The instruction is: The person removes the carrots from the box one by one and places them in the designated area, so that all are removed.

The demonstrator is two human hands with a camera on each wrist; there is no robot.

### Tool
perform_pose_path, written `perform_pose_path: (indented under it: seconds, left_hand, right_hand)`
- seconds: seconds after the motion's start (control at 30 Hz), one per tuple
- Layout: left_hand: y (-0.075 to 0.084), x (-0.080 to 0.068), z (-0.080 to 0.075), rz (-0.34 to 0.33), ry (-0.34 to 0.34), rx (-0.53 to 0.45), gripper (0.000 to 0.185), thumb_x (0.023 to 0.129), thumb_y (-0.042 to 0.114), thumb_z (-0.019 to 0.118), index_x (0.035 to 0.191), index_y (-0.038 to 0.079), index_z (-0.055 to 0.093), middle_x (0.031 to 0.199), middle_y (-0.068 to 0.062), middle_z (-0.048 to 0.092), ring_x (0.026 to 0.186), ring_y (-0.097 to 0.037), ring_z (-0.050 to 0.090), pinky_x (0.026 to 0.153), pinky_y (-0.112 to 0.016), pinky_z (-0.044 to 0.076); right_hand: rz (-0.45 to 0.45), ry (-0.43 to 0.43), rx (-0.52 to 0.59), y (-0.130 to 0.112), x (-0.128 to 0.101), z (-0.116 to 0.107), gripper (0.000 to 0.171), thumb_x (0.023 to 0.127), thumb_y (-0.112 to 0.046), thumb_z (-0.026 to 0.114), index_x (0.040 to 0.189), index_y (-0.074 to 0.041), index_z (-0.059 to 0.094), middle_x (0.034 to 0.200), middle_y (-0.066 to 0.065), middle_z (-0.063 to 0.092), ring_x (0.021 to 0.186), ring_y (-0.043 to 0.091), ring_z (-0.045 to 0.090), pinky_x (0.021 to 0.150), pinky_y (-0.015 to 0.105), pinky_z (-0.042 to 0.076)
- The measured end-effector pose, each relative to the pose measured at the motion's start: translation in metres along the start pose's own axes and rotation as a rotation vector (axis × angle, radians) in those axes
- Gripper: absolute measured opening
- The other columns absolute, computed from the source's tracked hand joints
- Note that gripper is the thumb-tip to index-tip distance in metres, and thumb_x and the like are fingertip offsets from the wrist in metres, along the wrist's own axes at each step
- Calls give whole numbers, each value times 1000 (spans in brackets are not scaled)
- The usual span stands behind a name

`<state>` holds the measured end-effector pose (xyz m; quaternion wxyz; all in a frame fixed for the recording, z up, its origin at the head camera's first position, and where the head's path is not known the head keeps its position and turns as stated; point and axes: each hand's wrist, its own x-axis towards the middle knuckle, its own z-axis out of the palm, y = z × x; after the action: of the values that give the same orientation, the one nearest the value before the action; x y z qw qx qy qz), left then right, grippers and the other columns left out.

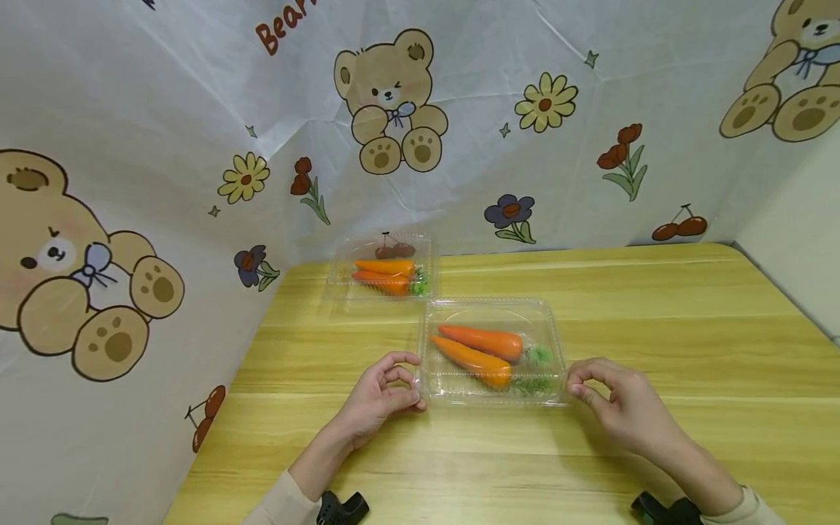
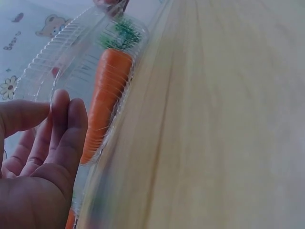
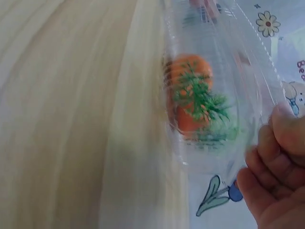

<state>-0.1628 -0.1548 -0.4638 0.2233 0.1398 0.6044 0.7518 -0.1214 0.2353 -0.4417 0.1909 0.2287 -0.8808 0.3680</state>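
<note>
A clear plastic clamshell box (image 1: 488, 310) with its lid down lies between the hands, two orange carrots (image 1: 482, 357) with green tops inside. At its near left corner, my left hand (image 1: 380, 397) pinches the rim between thumb and fingers. The left wrist view shows that thumb and the fingertips (image 2: 61, 98) meeting on the thin edge, a carrot (image 2: 107, 90) beyond them. On the near right corner, my right hand (image 1: 617, 401) pinches the edge with thumb and forefinger. In the right wrist view the green leaves (image 3: 200, 98) show through the plastic.
Behind and to the left, a second clear box (image 1: 337, 273) with two carrots (image 1: 383, 268) stands near the table's back edge. A white cloth printed with bears (image 1: 394, 102) hangs behind and along the left of the wooden table (image 1: 689, 328). A pale wall (image 1: 794, 219) borders the right.
</note>
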Motion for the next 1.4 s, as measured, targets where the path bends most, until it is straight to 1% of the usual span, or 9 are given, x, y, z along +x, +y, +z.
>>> perform_pose_path:
  seconds: [0.1,0.23,0.43,0.7,0.8,0.97,1.17,1.27,1.4]
  left_hand:
    - [0,0,0,1,0,6,50,95,-3,68,140,4,46,97,-5,59,83,-22,75,89,-41,66]
    - [0,0,-1,11,-15,12,49,97,-5,64,140,6,44,97,-2,60,84,-21,75,89,-41,66]
    - [0,1,-3,28,-48,13,49,98,-7,61,141,9,42,96,1,61,85,-19,75,90,-40,66]
    - [1,-1,-3,25,-57,33,72,98,-5,63,156,19,28,99,-1,62,88,-19,75,89,-41,66]
    - [1,-2,-3,27,-54,43,77,97,-2,66,158,22,25,100,-2,62,88,-19,76,88,-41,66]
    - [1,-2,-3,22,-61,35,74,98,-4,64,157,19,27,100,-1,63,88,-19,74,88,-40,66]
    - [-1,-1,-2,4,-64,4,70,97,-4,63,157,11,30,98,1,65,87,-16,73,88,-37,66]
    - [-2,0,-2,1,-65,-11,70,97,-4,63,157,9,30,99,0,65,86,-16,73,88,-37,66]
    - [0,1,0,-10,-51,-17,66,99,-2,63,156,9,31,97,0,65,86,-17,73,88,-38,66]
  right_hand:
    - [-24,-11,7,2,1,-1,24,84,-3,80,86,-24,70,101,-2,76,94,-6,63,55,0,40]
    - [-106,-12,-1,5,2,-3,36,76,9,82,86,-23,68,101,-8,74,106,-4,64,91,1,48]
    - [-207,-5,57,7,2,-6,43,73,19,79,93,-18,67,105,-6,69,115,4,60,106,5,43]
    - [-308,119,137,8,8,-6,2,97,-12,68,97,-11,67,102,4,67,127,9,60,111,13,45]
    - [-304,152,161,8,11,-7,8,100,-12,66,95,-6,67,103,4,68,125,7,61,109,13,47]
    - [-338,196,215,9,19,-9,13,102,-8,62,96,4,65,104,3,67,123,7,63,108,13,49]
    - [-382,201,428,13,35,-11,14,100,4,60,99,18,59,110,10,66,125,17,61,110,21,49]
    - [-374,195,505,16,41,-13,13,98,8,61,101,20,58,114,13,65,124,20,59,111,23,48]
    - [-332,189,524,20,49,-15,13,94,13,64,104,20,59,115,14,64,123,20,59,110,22,48]
